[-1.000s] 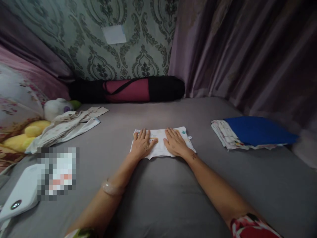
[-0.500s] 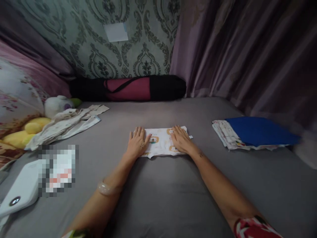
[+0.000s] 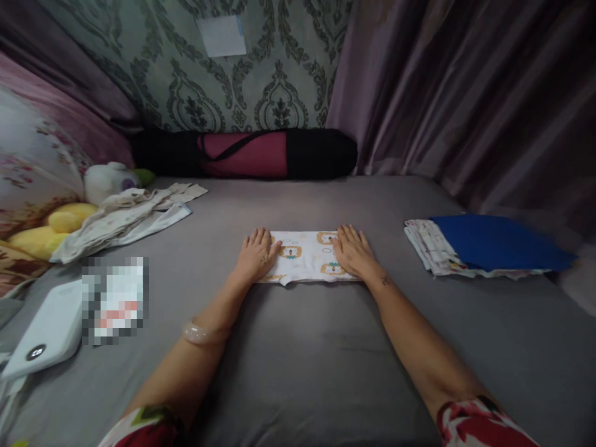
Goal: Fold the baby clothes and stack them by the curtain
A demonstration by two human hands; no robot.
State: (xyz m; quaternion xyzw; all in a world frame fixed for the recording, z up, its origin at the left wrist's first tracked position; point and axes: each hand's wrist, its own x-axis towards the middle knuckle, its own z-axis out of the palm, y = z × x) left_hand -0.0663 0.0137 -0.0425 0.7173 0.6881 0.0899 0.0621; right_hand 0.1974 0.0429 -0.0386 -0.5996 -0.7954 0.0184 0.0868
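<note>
A folded white garment [image 3: 305, 257] with orange lion-face prints lies flat on the grey bed sheet [image 3: 298, 354] in the middle of the head view. My left hand [image 3: 256, 253] rests palm down on its left end, fingers stretched out. On the right end my right hand [image 3: 354, 251] presses flat, its fingers also extended and the thumb pointing inward. Both palms cover the ends of the cloth, so its side edges are partly hidden. The near edge shows a small wavy fold.
Folded clothes [image 3: 433, 248] and a blue folded cloth [image 3: 498, 242] lie to the right. Loose clothes [image 3: 125, 217], a yellow plush toy [image 3: 69, 220] and a white power bank [image 3: 49, 329] with a cable are at left. A long black-and-red bag [image 3: 246, 154] lies against the wall.
My hands have slid apart toward the garment's two ends, the right hand most clearly. The cloth now looks flatter and straighter, with more of its print showing. The view has tilted slightly down.
</note>
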